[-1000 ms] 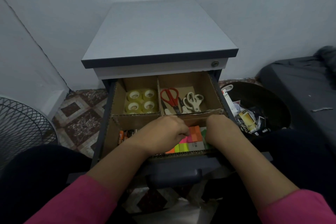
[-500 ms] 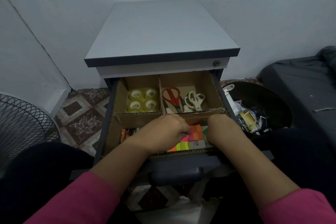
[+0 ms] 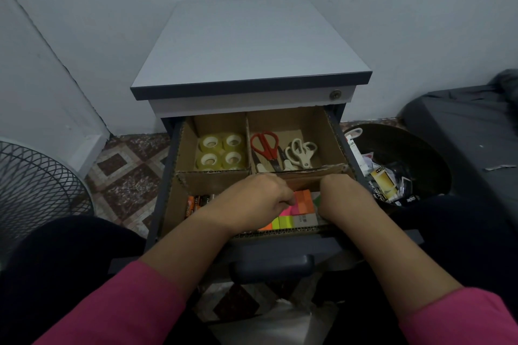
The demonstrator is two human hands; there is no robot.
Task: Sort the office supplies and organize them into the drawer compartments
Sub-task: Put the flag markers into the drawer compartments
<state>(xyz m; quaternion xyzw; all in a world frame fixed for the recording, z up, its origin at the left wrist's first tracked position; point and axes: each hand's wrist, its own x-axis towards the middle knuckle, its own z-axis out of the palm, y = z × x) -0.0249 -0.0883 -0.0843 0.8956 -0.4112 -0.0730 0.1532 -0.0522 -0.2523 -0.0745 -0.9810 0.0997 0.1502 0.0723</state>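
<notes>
well along, judging by the drawer [image 3: 171,176]: four tape rolls [image 3: 221,152] in its far-left compartment, red scissors [image 3: 265,145] and cream scissors [image 3: 301,152] in the far-right, batteries [image 3: 196,203] near-left. both hands down in the near-right compartment over the sticky notes [image 3: 297,211]; left hand [image 3: 258,199] with fingers curled at the orange pads, right hand [image 3: 340,196] with fingers hidden, grip impossible to tell. probably left: squaring the notes, plus loose packets in the dark bin [image 3: 420,154] right of the drawer.
</notes>
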